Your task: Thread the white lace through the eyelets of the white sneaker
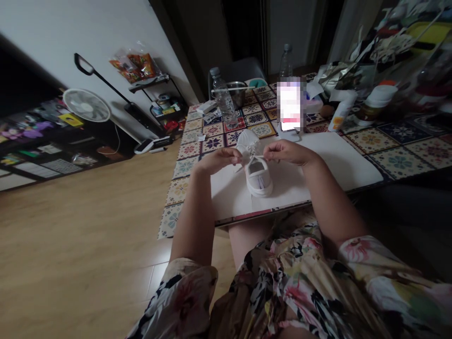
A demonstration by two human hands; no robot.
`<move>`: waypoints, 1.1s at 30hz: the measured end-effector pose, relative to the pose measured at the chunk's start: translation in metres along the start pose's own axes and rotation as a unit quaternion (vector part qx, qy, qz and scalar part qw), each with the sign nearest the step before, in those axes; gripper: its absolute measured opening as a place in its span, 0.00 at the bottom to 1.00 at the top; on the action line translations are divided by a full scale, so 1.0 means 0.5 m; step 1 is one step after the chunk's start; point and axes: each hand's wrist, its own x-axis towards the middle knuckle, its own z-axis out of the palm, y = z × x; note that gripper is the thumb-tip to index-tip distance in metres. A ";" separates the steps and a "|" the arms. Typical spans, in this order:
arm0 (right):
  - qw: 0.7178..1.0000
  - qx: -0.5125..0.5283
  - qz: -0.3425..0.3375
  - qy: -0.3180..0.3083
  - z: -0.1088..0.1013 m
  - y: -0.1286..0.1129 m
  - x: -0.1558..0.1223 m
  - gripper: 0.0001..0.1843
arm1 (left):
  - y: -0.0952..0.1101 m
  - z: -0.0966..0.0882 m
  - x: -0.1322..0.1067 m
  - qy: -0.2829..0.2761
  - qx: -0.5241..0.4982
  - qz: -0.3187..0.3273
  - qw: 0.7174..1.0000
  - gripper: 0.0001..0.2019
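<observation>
A white sneaker [259, 182] stands upright on a white sheet [229, 202], its heel towards me and its toe pointing away. White shoelaces [253, 151] run across its front above the dark opening. On the shoe's left side, my left hand [222, 159] pinches one lace, and a loose end hangs below the fingers. At the right side my right hand [282, 151] has its fingers closed on the other lace, close to the shoe's collar. Both hands are at about the same height, one on each side of the laces.
Behind the shoe a lit phone [290, 106] stands on a holder. Plastic bottles [226, 101], a metal pot [237, 94] and a white spray bottle [342, 112] stand farther back on the patterned tablecloth [190, 150]. A fan [86, 104] is at the left.
</observation>
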 end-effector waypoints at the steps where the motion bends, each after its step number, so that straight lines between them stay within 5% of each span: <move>1: 1.000 0.023 -0.008 0.010 0.001 -0.003 -0.001 0.14 | 0.002 0.007 0.003 0.008 -0.007 0.023 1.000 0.16; 6: 0.981 0.170 -0.051 0.083 0.021 -0.011 0.005 0.17 | -0.003 0.053 0.023 0.074 -0.099 0.086 0.989 0.18; 13: 0.943 0.291 -0.030 0.157 0.069 0.024 0.040 0.21 | -0.016 0.077 0.039 0.119 -0.169 0.077 0.975 0.18; 24: 0.965 0.076 -0.095 0.231 0.086 0.047 0.056 0.16 | -0.015 0.078 0.049 0.146 -0.153 0.076 0.974 0.19; 33: 0.969 0.054 -0.097 0.221 0.090 0.036 0.051 0.20 | -0.020 0.093 0.058 0.191 -0.152 0.059 0.968 0.15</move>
